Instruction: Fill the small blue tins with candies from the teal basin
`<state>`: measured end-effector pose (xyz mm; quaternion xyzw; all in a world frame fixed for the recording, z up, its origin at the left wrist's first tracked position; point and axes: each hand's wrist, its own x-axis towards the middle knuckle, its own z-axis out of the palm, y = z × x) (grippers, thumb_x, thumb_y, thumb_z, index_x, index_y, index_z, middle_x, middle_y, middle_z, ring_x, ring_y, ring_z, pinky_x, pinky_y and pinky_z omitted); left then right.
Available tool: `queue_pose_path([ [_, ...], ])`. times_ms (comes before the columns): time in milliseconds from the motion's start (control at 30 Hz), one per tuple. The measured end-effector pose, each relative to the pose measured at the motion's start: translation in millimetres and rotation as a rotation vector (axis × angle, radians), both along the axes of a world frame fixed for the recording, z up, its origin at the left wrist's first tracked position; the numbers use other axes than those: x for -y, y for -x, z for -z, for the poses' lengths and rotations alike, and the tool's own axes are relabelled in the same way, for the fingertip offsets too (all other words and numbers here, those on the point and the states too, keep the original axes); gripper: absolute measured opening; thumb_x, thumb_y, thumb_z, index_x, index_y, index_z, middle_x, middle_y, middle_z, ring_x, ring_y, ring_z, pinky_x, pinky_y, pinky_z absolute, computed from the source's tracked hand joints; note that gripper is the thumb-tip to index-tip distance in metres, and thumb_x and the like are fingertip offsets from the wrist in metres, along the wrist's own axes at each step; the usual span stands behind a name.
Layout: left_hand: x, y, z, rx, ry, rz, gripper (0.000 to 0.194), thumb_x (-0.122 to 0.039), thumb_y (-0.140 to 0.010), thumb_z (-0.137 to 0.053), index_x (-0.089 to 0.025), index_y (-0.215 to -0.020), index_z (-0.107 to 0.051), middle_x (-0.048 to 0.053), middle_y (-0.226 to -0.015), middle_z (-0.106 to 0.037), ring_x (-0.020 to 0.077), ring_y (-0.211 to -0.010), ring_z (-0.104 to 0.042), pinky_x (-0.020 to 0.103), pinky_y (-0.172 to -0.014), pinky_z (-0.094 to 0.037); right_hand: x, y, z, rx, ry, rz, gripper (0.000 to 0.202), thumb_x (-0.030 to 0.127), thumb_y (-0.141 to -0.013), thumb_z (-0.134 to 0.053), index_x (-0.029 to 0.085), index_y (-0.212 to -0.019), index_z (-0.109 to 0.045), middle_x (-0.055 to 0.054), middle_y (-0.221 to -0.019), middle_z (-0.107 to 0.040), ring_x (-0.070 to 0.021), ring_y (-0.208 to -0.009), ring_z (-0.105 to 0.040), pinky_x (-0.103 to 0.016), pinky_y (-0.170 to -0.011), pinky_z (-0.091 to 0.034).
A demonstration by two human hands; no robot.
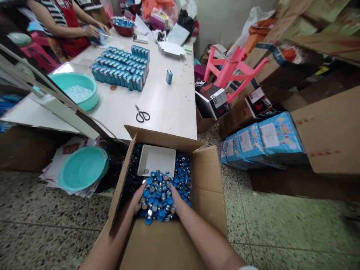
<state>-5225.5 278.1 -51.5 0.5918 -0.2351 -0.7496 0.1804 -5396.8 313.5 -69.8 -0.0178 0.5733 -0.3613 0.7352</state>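
Observation:
An open cardboard box (209, 187) stands below the table's front edge, filled with small round blue and silver caps (182, 174). Both hands are inside it, cupped around a heaped pile of caps (159, 197). My left hand (137, 198) holds the pile's left side and my right hand (176, 197) its right side; most fingers are hidden beneath the caps. Just beyond the pile, a shallow white tray (157, 159) lies on the caps, with a few caps at its near edge.
The white table (174, 108) holds scissors (142, 114), rows of small blue boxes (120, 67) and a teal basin (92, 88). Another teal basin (83, 168) is lower left. A person (64, 26) works at the far left. Blue packages (261, 138) and a pink stool (233, 67) stand right.

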Motion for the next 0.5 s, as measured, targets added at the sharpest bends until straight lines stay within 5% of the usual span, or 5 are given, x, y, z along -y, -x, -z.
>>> queue_pose_path([
  [267, 60.4, 25.1, -35.2, 0.006, 0.111, -0.16, 0.086, -0.078, -0.092, -0.021, -0.015, -0.142, -0.051, 0.016, -0.119, -0.072, 0.0317, -0.105, -0.072, 0.049, -0.088, -0.06, 70.2, -5.4, -41.3, 0.026, 0.046, -0.016, 0.067, 0.073, -0.085, -0.033, 0.02, -0.105, -0.071, -0.011, -0.087, -0.077, -0.0329, -0.092, -0.072, -0.054, -0.086, -0.056],
  [400, 86.3, 28.0, -39.5, 0.082, 0.246, -0.219, 0.082, -0.071, -0.096, -0.005, -0.021, -0.154, -0.032, 0.014, -0.15, -0.053, 0.0295, -0.121, -0.065, 0.047, -0.088, -0.06, 106.8, -4.2, -48.0, -0.065, 0.048, -0.003, 0.074, 0.073, -0.089, -0.023, 0.02, -0.118, -0.065, -0.013, -0.097, -0.076, -0.0324, -0.092, -0.071, -0.053, -0.081, -0.056],
  [500, 87.5, 19.5, -35.4, 0.196, 0.33, -0.215, 0.075, -0.066, -0.098, -0.004, -0.023, -0.158, -0.022, 0.012, -0.162, -0.037, 0.0266, -0.13, -0.058, 0.042, -0.087, -0.059, 107.8, 3.5, -48.9, -0.174, 0.034, 0.008, 0.075, 0.071, -0.095, -0.013, 0.022, -0.132, -0.056, -0.013, -0.114, -0.072, -0.029, -0.096, -0.071, -0.051, -0.08, -0.057],
])
